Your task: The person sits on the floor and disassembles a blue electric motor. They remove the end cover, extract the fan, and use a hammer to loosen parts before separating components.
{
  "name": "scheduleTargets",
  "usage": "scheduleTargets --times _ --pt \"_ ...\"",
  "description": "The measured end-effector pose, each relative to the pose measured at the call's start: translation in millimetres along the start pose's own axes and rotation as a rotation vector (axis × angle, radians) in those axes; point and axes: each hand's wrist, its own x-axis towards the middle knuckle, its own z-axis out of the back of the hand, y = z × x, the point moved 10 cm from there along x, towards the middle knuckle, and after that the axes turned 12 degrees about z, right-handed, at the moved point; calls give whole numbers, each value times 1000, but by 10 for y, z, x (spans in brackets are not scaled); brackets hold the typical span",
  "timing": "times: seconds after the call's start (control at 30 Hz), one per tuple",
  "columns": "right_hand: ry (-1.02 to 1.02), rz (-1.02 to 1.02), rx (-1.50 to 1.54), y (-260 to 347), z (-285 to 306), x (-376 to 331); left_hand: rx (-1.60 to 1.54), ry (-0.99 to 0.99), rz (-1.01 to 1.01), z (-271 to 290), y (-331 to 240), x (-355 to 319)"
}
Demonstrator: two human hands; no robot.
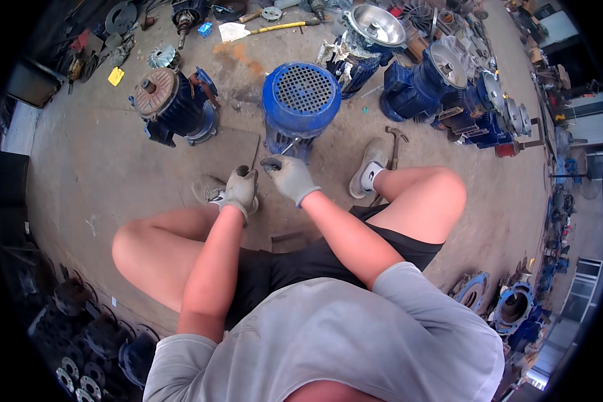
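Your blue cylindrical metal motor (pixel 300 118) stands on the grey concrete floor (pixel 80 174), short of its cluttered far edge, its round perforated cover (pixel 306 87) on and work seemingly unfinished, as your gloved right hand (pixel 292 178) pinches a slim silvery rod (pixel 290 145) and your left hand (pixel 240 190) curls, contents unclear.

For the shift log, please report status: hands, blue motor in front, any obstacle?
Left grip curled, contents unclear. Right grip curled by slim metal rod, hold unclear. Blue motor upright ahead. Hammer on floor, right side, out of the way.
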Motion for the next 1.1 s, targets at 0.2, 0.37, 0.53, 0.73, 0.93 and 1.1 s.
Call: scheduleTargets --times 0.2,0.37,0.53,0.73,0.93,1.1 --pt "-66 40 -226 -91 329 -223 -309 193 -77 -272 -479 -474" --pt "-102 43 -200 -368 776 -367 -57 164 -197 -630 -850 -734" --pt "-346 -188 -54 -561 1244 -503 84 -32 -741 -1071 -1238 -740" --pt "-389 -134 562 131 1453 -245 -831 665 42 -1332 -1305 -1016" --pt "-181 -146 792 548 596 -3 -809 717 76 -863 -1193 -886" --pt "86 -5 850 582 110 66 -544 380 -134 -292 -1023 -430"
